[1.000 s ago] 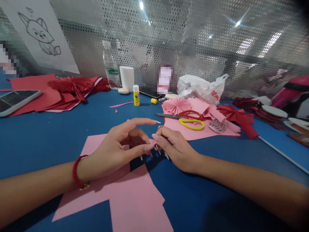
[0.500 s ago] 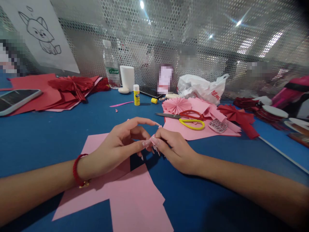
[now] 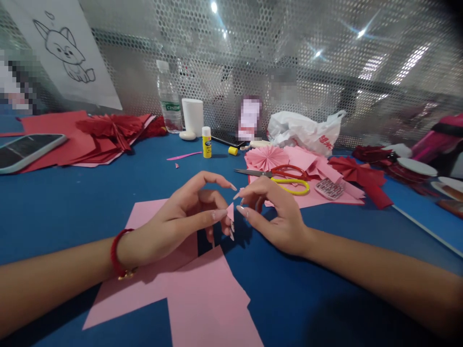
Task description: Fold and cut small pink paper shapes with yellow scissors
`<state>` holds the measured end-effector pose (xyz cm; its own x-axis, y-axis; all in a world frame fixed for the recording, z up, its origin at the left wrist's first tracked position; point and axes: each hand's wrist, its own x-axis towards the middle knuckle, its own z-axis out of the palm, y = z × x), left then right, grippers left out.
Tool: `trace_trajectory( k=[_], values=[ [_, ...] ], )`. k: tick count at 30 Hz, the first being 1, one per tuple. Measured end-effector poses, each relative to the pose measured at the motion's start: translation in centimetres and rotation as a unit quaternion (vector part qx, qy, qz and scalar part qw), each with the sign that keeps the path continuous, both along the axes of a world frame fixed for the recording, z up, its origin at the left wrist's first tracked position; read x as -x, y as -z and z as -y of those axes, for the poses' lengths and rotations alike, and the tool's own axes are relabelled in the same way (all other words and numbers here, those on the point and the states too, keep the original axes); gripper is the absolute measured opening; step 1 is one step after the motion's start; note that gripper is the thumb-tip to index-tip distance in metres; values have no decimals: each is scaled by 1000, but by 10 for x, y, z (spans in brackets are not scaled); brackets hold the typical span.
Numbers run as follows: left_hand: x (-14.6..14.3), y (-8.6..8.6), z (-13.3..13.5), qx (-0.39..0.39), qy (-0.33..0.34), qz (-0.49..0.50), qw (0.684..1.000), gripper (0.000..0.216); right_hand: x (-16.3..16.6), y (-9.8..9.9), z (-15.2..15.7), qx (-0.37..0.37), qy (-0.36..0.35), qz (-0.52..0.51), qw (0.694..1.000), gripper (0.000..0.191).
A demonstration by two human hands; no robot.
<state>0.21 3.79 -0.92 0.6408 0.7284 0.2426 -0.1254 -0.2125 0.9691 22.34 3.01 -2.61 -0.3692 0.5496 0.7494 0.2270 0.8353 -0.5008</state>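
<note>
My left hand [image 3: 181, 221], with a red bracelet at the wrist, pinches a small folded pink paper piece [image 3: 230, 212] between thumb and a finger, just above the blue table. My right hand [image 3: 275, 217] hovers right beside it with fingers curled apart, its fingertips close to the piece but not gripping it. Under both hands lies a large pink paper sheet [image 3: 202, 294] with a square notch cut out.
Red-and-yellow scissors [image 3: 282, 176] lie on pink paper with a pleated pink fan [image 3: 265, 156]. A glue stick [image 3: 206, 142], a water bottle [image 3: 168, 103], a white cup [image 3: 193, 117] and a plastic bag [image 3: 304, 132] stand behind. Red paper and a phone [image 3: 25, 150] sit left.
My right hand has let go of the small pink piece and opened, lifting slightly to the right. My left hand keeps hold of the piece.
</note>
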Motion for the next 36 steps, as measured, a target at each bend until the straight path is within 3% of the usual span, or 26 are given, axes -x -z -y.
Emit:
trace_trajectory(
  k=[3, 6, 11, 17, 36],
  values=[
    [0, 0, -2, 19, 8, 10, 1000, 23, -1, 0, 0, -104, -8, -6, 995, 20],
    [0, 0, -3, 31, 13, 21, 999, 23, -1, -1, 1, -141, 3, 20, 990, 16],
    [-2, 0, -1, 46, 30, 27, 998, 21, -3, -1, 2, -105, 24, 34, 994, 12],
    [-3, 0, -1, 40, 30, 29, 998, 20, -3, 0, 2, -90, 2, -3, 996, 10],
    [-3, 1, -8, 71, 6, 28, 997, 29, -1, -1, -5, 73, -64, -50, 994, 7]
  ],
)
